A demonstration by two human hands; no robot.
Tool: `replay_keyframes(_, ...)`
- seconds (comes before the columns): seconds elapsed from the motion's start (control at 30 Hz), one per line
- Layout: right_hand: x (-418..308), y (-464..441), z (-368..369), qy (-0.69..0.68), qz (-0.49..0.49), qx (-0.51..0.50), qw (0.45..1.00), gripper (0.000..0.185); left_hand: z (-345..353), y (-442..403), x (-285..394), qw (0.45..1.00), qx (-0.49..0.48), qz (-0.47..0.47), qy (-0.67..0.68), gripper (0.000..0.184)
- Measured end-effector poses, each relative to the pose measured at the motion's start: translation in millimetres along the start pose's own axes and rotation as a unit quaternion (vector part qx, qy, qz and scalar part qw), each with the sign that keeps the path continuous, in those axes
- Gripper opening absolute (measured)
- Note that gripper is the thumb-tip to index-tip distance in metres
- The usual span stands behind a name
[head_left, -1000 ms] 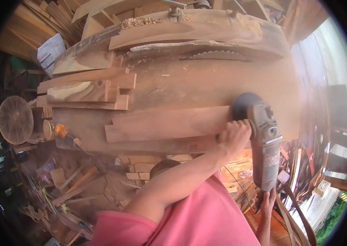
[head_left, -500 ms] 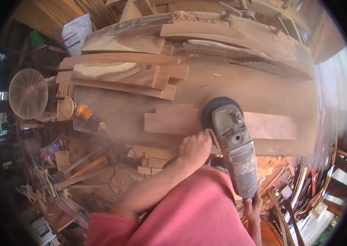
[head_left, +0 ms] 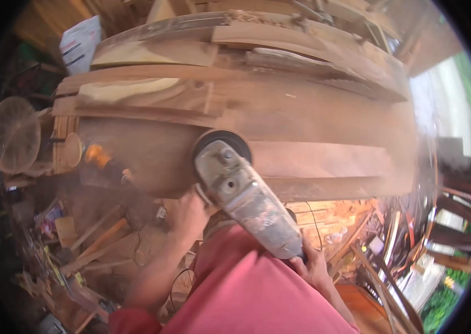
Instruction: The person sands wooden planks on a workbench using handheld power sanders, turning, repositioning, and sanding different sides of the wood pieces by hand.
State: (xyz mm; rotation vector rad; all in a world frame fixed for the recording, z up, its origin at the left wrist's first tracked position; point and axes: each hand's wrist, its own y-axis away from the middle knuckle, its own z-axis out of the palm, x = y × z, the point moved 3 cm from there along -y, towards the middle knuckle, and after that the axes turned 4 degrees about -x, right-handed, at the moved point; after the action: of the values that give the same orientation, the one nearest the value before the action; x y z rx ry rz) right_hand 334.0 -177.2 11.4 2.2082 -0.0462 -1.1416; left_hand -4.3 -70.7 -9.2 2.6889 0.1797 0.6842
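An angle grinder (head_left: pixel 249 203) with a round sanding disc (head_left: pixel 221 146) lies tilted across the workbench edge, its disc on the left end of a reddish wooden board (head_left: pixel 319 160). My left hand (head_left: pixel 190 212) is closed around the side handle near the head, somewhat blurred by motion. At the rear end of the tool, my right hand (head_left: pixel 312 264) grips the body close to the cord. The disc and the tool's head hide the board's left end.
Several planks (head_left: pixel 141 94) are stacked at the bench's left and back. A second, yellow grinder (head_left: pixel 99 157) lies at the left, near a round fan-like guard (head_left: pixel 14 135). Wood scraps (head_left: pixel 99 242) litter the floor, and dust hangs over the bench (head_left: pixel 152 145).
The grinder has swept left along the board and turned more slantwise, both hands moving with it. More of the board's right part shows. The whole view has shifted slightly.
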Motion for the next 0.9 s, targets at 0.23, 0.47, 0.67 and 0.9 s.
replay_keyframes(0.23, 46, 31, -28, -0.038, 0.038, 0.040, 0.998, 0.086, 22, -22, 66, 0.995, -0.044, 0.060, -0.068, 0.030)
replay_keyframes(0.47, 129, 88, -96, -0.108, 0.077, 0.150, 0.980, 0.086, 94, -61, 213, 0.970, -0.082, 0.195, -0.123, 0.016)
replay_keyframes(0.67, 185, 121, -160, -0.160, 0.144, 0.228, 0.950, 0.080, 150, -90, 351, 0.940, -0.132, 0.256, -0.181, 0.016)
replay_keyframes(0.9, 244, 149, -221, -0.207, 0.136, 0.336, 0.909, 0.073, 211, -104, 482, 0.909, -0.152, 0.342, -0.182, 0.015)
